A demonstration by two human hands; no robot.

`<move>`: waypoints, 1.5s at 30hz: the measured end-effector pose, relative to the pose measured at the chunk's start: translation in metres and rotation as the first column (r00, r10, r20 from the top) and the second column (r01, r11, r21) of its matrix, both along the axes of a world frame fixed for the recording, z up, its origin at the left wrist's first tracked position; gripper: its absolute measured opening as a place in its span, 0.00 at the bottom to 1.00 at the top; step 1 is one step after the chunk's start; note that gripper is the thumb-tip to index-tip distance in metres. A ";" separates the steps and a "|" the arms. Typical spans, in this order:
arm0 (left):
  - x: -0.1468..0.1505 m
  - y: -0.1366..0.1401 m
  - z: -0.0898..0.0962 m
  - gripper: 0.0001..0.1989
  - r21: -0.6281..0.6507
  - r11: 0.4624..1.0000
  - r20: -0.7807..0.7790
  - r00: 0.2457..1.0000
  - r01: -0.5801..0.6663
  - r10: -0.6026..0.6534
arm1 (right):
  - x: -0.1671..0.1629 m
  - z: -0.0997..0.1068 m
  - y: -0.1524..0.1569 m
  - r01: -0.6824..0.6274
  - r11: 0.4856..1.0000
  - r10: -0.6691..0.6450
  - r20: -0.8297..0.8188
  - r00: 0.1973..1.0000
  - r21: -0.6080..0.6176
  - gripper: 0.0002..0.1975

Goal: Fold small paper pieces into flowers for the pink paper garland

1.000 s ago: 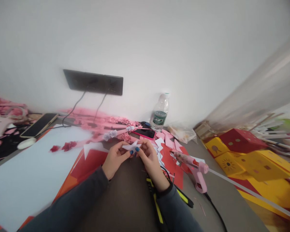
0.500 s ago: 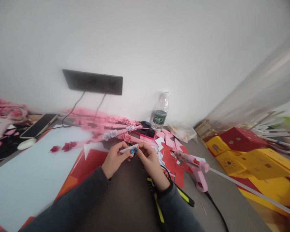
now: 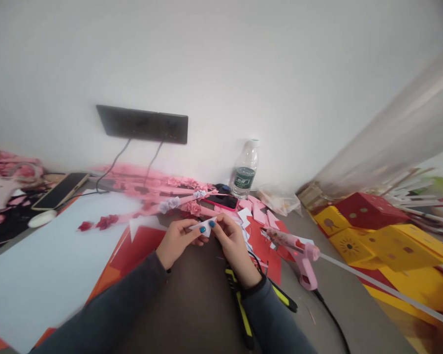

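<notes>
A small folded piece of white paper (image 3: pixel 208 229) is pinched between the fingertips of both hands, above the grey table. My left hand (image 3: pixel 180 238) grips its left end, thumb on top. My right hand (image 3: pixel 232 243) holds the other end, with the thumb and index finger pressed together on it. The thumbnails are painted blue. Beneath my right wrist lie pliers with black and yellow handles (image 3: pixel 239 310), partly covered by the sleeve. Red paper (image 3: pixel 269 260) with white scraps lies just right of that hand.
A pink glue gun (image 3: pixel 299 253) with its cord rests at right. Yellow and red paper boxes (image 3: pixel 402 246) stand beyond it. Behind are a water bottle (image 3: pixel 244 169), a phone (image 3: pixel 223 200) and pink stems with paper flowers (image 3: pixel 170 204). Large white sheets (image 3: pixel 51 265) cover the left side.
The white paper has been turned a little in the fingers and shows more of its face. Both hands stay in nearly the same place, still pinching it.
</notes>
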State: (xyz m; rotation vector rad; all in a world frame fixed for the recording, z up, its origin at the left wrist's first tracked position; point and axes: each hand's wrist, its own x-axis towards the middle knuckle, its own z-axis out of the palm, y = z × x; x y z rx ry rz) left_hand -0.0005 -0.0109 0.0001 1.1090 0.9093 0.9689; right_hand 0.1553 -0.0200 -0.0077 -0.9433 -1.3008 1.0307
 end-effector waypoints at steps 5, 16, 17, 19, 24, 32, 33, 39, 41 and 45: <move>-0.001 0.000 -0.001 0.27 -0.028 0.998 0.007 0.998 0.055 -0.055 | 0.001 0.000 0.000 0.076 0.997 -0.077 -0.014 0.997 -0.002 0.12; -0.004 0.003 -0.002 0.28 0.041 0.990 -0.073 0.988 0.136 -0.133 | 0.002 0.002 -0.003 0.136 0.990 -0.136 -0.002 0.991 -0.022 0.14; -0.004 0.003 -0.001 0.28 0.048 0.987 -0.067 0.987 0.151 -0.148 | 0.003 0.002 -0.003 0.147 0.989 -0.147 0.005 0.989 -0.025 0.14; -0.004 0.001 0.002 0.29 0.061 0.982 -0.055 0.983 0.179 -0.176 | 0.004 0.002 -0.003 0.167 0.985 -0.166 0.012 0.986 -0.032 0.14; -0.006 0.001 0.004 0.31 0.052 0.983 -0.048 0.984 0.174 -0.171 | 0.005 -0.001 -0.001 0.160 0.986 -0.161 -0.011 0.987 -0.039 0.14; -0.007 0.004 -0.002 0.19 0.098 0.985 -0.170 0.977 0.143 -0.125 | 0.000 -0.001 -0.001 0.053 0.999 -0.053 -0.020 0.998 -0.010 0.11; -0.007 0.004 -0.002 0.18 0.099 0.985 -0.173 0.977 0.142 -0.123 | -0.001 -0.001 -0.001 0.061 0.998 -0.061 -0.024 0.998 -0.003 0.10; -0.006 0.001 -0.002 0.15 0.161 0.982 -0.186 0.981 0.095 -0.064 | -0.001 -0.002 -0.004 0.064 0.998 -0.066 0.078 0.995 0.025 0.06; -0.006 0.001 -0.002 0.15 0.147 0.985 -0.167 0.984 0.091 -0.066 | 0.000 -0.001 -0.005 0.089 0.995 -0.094 0.105 0.990 0.054 0.03; -0.006 0.002 0.000 0.19 0.095 0.993 -0.089 0.994 0.073 -0.065 | 0.001 0.003 -0.006 0.088 0.985 -0.114 0.175 0.978 0.152 0.03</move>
